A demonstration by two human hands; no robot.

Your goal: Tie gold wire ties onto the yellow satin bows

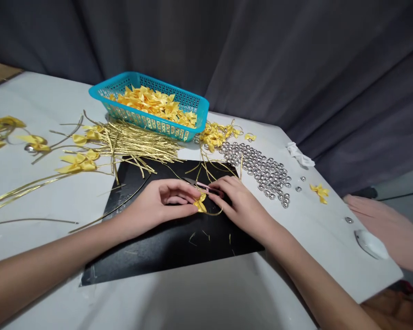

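Nearest the viewer, 2 bare forearms (75,250) cross the near part of the table, converging over the black mat (147,256). The left hand (161,201) is narrowed to a pinch, thumb against fingers, gripping a small yellow ribbon bow (201,203) over the middle of the mat, probably so that the piece stays steady and exposed. A thin gold cord (215,213) curves from the bow toward the right hand (242,201). That hand, also over the mat, is closed about a dark pointed tool (190,181), perhaps scissors or snips; its tip points left, and the fingers hide most of its body. The mat seems laid there to shield the table and show up fine scraps: several gold snippets (205,235) lie on its near half. Supplies ring the mat, presumably for short reaches: a sheaf of gold cords (141,142) across its far left edge, a blue basket (207,112) of yellow bows (154,103) beyond that, and loose silver beads (261,167) off its far right corner. Well to the mat's right lie 1 single yellow bow (319,193), a crumpled white piece (300,154) and a rounded white object (371,244). The surface is a white table (199,298); behind the mat hangs a dark grey curtain (227,55), and pink cloth (388,229) appears past the table's right edge.
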